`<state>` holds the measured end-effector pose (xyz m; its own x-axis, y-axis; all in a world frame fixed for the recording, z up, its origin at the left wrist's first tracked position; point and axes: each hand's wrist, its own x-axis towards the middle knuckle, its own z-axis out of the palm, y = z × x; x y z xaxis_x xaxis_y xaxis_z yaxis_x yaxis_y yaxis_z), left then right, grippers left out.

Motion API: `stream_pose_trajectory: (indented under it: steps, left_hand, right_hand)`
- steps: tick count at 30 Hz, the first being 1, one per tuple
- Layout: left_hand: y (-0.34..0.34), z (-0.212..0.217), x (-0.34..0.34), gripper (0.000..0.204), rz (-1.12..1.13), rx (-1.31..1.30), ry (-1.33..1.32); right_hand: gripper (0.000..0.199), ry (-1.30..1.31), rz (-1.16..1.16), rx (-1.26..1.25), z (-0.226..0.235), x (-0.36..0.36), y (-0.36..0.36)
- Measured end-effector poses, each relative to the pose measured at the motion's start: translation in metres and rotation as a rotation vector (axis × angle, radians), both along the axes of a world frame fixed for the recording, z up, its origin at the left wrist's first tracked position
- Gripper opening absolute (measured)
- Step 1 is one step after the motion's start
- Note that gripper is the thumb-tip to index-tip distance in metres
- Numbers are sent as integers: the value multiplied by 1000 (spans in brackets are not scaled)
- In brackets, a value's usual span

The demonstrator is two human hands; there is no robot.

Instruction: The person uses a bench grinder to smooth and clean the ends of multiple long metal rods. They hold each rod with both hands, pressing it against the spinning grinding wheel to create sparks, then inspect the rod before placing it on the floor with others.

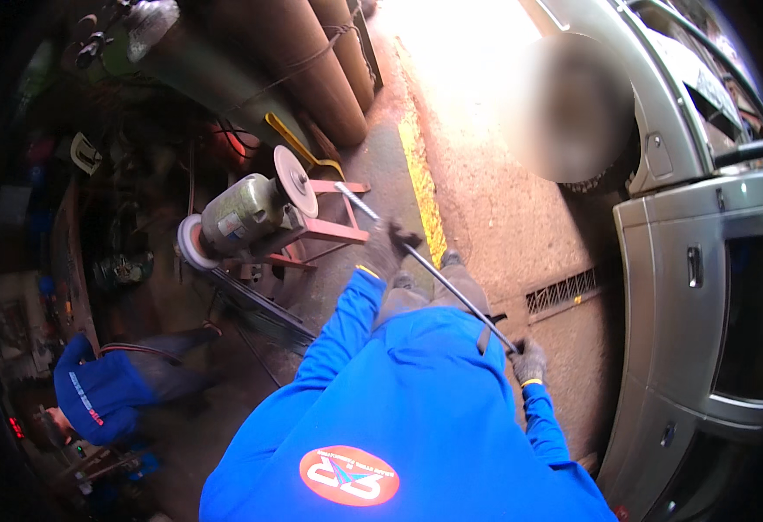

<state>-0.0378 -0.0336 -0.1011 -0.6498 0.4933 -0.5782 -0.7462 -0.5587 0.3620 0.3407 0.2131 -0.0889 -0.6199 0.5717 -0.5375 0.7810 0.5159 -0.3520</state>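
A long, thin metal rod [453, 289] runs slantwise across the front of my body, its far end paler and brighter than the rest. My left hand [385, 249], in a dark grey glove, is closed around the rod toward that end. Lower down and to the right, my right hand [530, 360], also gloved, grips the near end. The rod's pale tip lies just right of the large disc wheel [296, 181] of a bench grinder [242, 211]; a small gap seems to separate them. The grinder sits on a reddish metal stand [336, 230].
A silver vehicle [703, 287] with its door handles showing stands on the right. Tall brown cylinders [307, 70] lean at the upper left. A yellow line [422, 187] and a drain grate [562, 292] mark the floor. Another person in blue [103, 391] is at the lower left.
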Motion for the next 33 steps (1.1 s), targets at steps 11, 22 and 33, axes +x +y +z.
stream_pose_trajectory:
  steps: [11,22,33]
  left_hand:
    - [153,216,86,32,-717,-412,930]
    - [218,220,76,32,-811,-649,939]
    - [255,222,65,32,-761,-673,875]
  right_hand:
    - [39,-172,62,-222,-87,4,61]
    - [41,-84,36,-316,-84,-17,115]
    - [42,-112,122,-386,-68,-24,155]
